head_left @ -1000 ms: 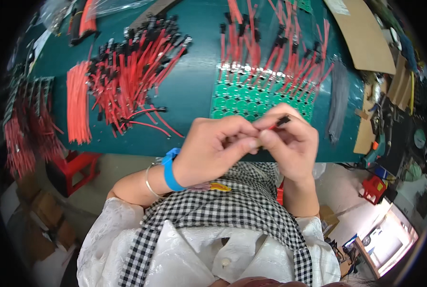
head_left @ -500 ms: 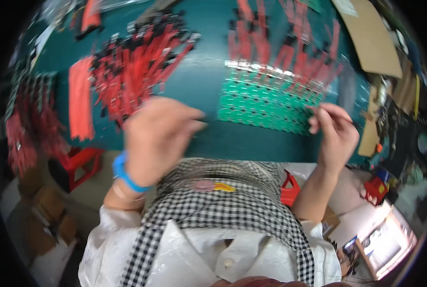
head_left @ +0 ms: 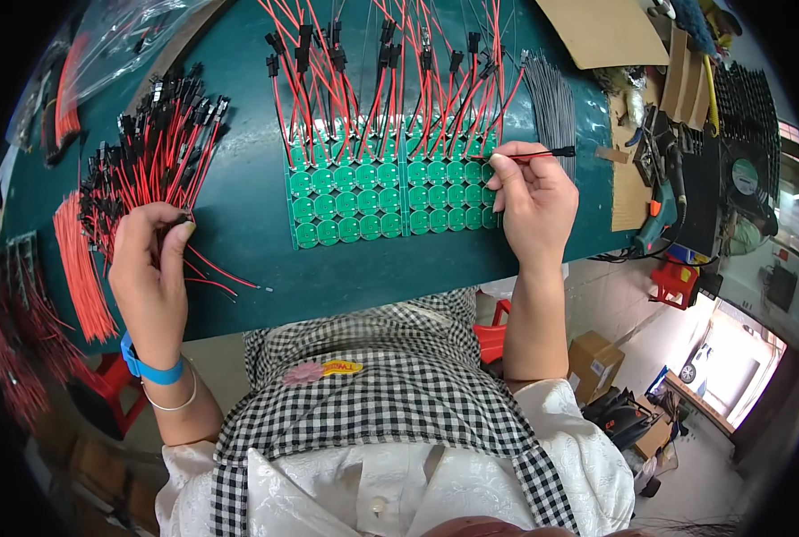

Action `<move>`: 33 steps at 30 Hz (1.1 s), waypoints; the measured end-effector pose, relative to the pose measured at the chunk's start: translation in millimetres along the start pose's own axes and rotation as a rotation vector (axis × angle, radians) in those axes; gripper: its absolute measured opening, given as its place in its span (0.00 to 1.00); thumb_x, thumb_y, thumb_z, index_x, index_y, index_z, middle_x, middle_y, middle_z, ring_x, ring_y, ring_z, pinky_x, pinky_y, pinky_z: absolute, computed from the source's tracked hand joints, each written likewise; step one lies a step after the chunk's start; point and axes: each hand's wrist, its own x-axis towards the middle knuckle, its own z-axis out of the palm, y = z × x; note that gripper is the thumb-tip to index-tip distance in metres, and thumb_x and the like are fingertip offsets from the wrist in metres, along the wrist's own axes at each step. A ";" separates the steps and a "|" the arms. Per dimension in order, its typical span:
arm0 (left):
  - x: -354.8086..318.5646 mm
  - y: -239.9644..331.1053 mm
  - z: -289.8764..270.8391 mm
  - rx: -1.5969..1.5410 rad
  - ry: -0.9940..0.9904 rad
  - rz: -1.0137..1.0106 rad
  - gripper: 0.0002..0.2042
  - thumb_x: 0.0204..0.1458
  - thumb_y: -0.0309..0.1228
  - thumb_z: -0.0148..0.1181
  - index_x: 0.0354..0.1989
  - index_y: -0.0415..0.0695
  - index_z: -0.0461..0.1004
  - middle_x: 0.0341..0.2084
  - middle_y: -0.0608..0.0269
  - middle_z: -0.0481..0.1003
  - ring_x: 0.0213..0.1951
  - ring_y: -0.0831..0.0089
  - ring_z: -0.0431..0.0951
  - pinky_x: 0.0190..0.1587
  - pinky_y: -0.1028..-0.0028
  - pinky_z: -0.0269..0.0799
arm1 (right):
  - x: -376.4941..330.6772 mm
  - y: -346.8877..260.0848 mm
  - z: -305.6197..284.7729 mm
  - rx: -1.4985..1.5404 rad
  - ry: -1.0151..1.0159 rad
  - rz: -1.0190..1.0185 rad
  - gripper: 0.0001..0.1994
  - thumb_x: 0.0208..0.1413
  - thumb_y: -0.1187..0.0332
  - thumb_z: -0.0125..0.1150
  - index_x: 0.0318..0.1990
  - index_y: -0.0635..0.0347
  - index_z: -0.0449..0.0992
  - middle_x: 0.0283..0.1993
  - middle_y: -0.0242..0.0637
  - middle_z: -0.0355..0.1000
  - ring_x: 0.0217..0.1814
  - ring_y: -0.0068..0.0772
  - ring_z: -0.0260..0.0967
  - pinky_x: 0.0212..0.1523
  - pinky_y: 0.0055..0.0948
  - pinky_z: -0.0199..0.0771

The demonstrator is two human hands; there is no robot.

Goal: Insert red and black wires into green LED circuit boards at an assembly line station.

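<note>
Fingers of the right hand (head_left: 532,204) are pinched shut on a red wire lead (head_left: 532,155) with a black connector at its outer end, held just over the right edge of the green panel of round circuit boards (head_left: 390,192) on the teal surface (head_left: 238,224). The left hand (head_left: 149,268) rests at the edge of the loose pile of red leads (head_left: 153,157), its fingers curled closed, seemingly around one black connector, though that grip is partly hidden. Rows of wired leads (head_left: 381,80) fan out above the panel.

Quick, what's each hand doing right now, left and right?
Left hand: closed on a lead from the wire pile.
Right hand: pinching a red wire by the green boards.
</note>
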 end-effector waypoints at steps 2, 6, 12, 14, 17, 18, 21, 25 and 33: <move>-3.2 1.7 1.1 -0.213 0.075 -0.022 0.05 0.62 0.18 0.55 0.44 0.34 0.72 0.38 0.59 0.77 0.42 0.76 0.78 0.47 0.78 0.73 | -0.1 -0.2 0.1 -0.023 -0.002 -0.026 0.01 0.57 0.79 0.65 0.34 0.69 0.79 0.34 0.35 0.77 0.24 0.18 0.73 0.19 0.18 0.69; -9.6 18.3 8.1 -0.490 0.221 0.075 0.09 0.63 0.18 0.54 0.50 0.32 0.73 0.42 0.54 0.79 0.44 0.74 0.79 0.46 0.79 0.73 | -0.6 -3.5 -0.8 -0.032 -0.004 0.009 0.01 0.57 0.79 0.64 0.34 0.69 0.79 0.33 0.35 0.77 0.23 0.18 0.73 0.19 0.19 0.70; -28.3 37.9 22.0 -0.715 0.130 0.100 0.12 0.61 0.22 0.59 0.52 0.34 0.73 0.40 0.51 0.81 0.34 0.80 0.76 0.30 0.84 0.65 | 0.3 -6.0 -2.1 -0.071 -0.014 0.037 0.02 0.57 0.78 0.65 0.35 0.68 0.79 0.31 0.35 0.76 0.23 0.18 0.73 0.19 0.19 0.69; -32.5 42.1 28.9 -0.750 0.069 0.110 0.11 0.62 0.22 0.59 0.51 0.35 0.71 0.40 0.50 0.81 0.32 0.79 0.76 0.29 0.83 0.67 | 0.3 -6.4 -0.9 -0.077 -0.009 0.048 0.03 0.57 0.77 0.65 0.36 0.68 0.79 0.30 0.35 0.76 0.23 0.18 0.74 0.19 0.20 0.69; -36.5 45.5 34.3 -0.841 -0.022 0.056 0.10 0.60 0.17 0.58 0.49 0.33 0.73 0.39 0.49 0.81 0.33 0.80 0.78 0.31 0.83 0.70 | 0.1 -5.2 -1.1 -0.083 -0.005 0.057 0.03 0.57 0.77 0.65 0.36 0.68 0.79 0.30 0.35 0.76 0.23 0.18 0.74 0.19 0.20 0.69; -38.2 46.1 36.2 -0.850 -0.029 0.029 0.11 0.58 0.16 0.58 0.49 0.33 0.73 0.38 0.51 0.82 0.31 0.81 0.77 0.31 0.83 0.71 | 0.3 -5.7 -1.1 -0.085 -0.006 0.057 0.03 0.57 0.77 0.65 0.36 0.68 0.79 0.30 0.35 0.76 0.23 0.18 0.74 0.19 0.20 0.69; -39.6 46.6 44.2 -0.811 -0.069 0.013 0.11 0.57 0.15 0.59 0.49 0.33 0.74 0.38 0.52 0.82 0.30 0.82 0.76 0.31 0.83 0.72 | 0.8 -6.4 -0.2 -0.088 -0.001 0.048 0.03 0.57 0.76 0.65 0.36 0.68 0.79 0.30 0.36 0.76 0.23 0.19 0.74 0.20 0.21 0.70; -38.9 49.6 46.6 -0.724 -0.197 -0.048 0.11 0.55 0.14 0.61 0.47 0.33 0.77 0.37 0.54 0.83 0.37 0.75 0.83 0.39 0.78 0.78 | 1.9 -4.0 3.5 -0.084 0.023 0.006 0.03 0.56 0.76 0.66 0.35 0.68 0.79 0.30 0.37 0.77 0.23 0.20 0.74 0.23 0.21 0.72; -40.1 45.4 52.3 -0.674 -0.253 -0.017 0.11 0.58 0.19 0.61 0.49 0.33 0.75 0.35 0.55 0.82 0.30 0.83 0.76 0.30 0.83 0.70 | 1.1 -4.0 6.6 -0.176 0.066 -0.046 0.04 0.55 0.76 0.67 0.33 0.67 0.78 0.28 0.39 0.76 0.22 0.25 0.74 0.24 0.26 0.71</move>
